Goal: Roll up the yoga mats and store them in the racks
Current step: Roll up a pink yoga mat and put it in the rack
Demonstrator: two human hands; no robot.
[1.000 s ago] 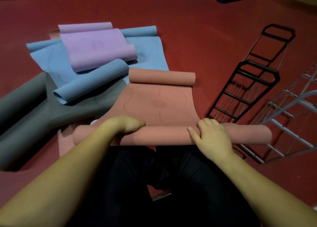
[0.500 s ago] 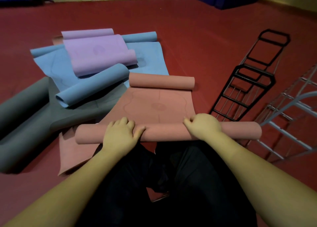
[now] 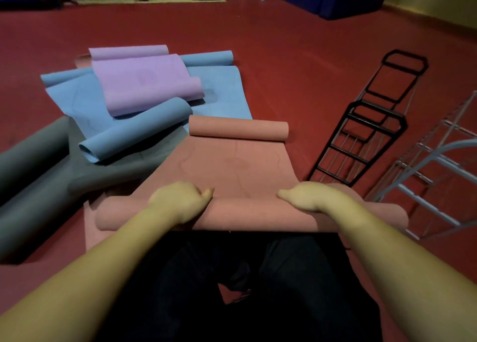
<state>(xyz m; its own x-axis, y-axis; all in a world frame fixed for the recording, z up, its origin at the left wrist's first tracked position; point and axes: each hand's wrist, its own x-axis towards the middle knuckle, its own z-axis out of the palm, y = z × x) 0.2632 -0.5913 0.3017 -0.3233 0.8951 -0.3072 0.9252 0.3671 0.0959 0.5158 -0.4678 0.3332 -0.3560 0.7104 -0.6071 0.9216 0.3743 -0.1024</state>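
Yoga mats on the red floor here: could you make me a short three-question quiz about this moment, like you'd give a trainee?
1. True or false: both hands are on the rolled near end of the salmon mat.
2. Which mat lies on top of the pile at the left? A) grey B) purple C) black
3. Fill in: the black rack lies flat on the floor to the ____ of the salmon mat.

Key
1. True: the left hand and right hand both curl over the roll.
2. B: the purple mat rests on the blue mat, with the grey mat lower and nearer.
3. Right.
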